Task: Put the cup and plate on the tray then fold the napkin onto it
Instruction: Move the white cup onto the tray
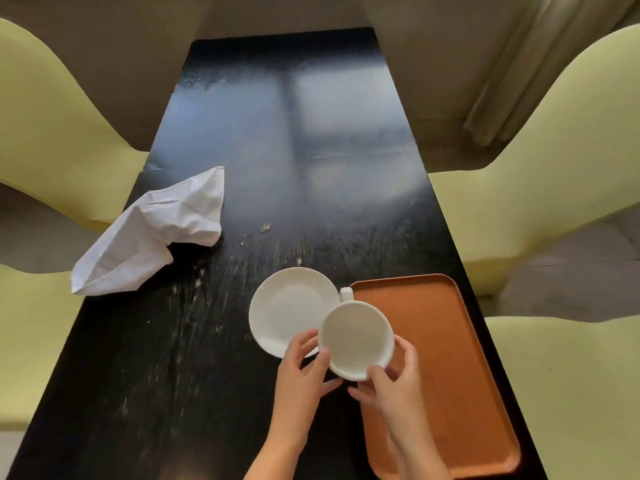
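A white cup [355,336] with its handle pointing away is lifted above the table's near middle, overlapping the left edge of the orange tray [450,358]. My right hand [391,386] grips its near right rim, and my left hand [304,372] touches its left side. A white plate [287,306] lies on the table just left of the cup, partly under it. The crumpled white napkin [152,233] rests at the table's left edge, hanging partly over it.
The long black table [242,150] runs away from me, with crumbs [265,228] near its middle. Pale green chairs [52,133] flank both sides. A curtain [512,81] hangs at the far right.
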A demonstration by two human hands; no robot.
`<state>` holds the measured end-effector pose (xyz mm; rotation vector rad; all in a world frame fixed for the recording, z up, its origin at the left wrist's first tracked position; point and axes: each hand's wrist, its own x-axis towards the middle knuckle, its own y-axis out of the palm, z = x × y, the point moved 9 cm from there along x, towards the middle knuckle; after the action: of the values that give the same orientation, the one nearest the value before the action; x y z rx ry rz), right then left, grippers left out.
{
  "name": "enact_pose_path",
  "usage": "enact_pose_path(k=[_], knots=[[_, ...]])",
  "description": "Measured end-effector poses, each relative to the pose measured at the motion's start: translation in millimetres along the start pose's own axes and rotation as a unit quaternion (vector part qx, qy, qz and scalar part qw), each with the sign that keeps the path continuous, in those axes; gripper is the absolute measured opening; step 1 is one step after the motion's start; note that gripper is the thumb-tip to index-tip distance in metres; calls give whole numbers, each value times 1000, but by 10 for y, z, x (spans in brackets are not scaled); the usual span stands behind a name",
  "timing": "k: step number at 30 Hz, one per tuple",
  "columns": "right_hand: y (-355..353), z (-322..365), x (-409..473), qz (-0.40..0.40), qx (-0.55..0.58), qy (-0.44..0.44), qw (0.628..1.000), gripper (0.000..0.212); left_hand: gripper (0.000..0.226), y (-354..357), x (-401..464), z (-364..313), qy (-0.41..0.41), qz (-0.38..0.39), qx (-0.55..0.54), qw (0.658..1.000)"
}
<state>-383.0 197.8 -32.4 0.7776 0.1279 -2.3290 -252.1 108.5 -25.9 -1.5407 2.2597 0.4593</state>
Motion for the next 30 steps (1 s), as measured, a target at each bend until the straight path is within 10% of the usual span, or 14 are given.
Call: enact_pose_path(k=[30], knots=[[-316,-31,814,26,5,23,999,47,46,743,821,8,69,-4,192,979]])
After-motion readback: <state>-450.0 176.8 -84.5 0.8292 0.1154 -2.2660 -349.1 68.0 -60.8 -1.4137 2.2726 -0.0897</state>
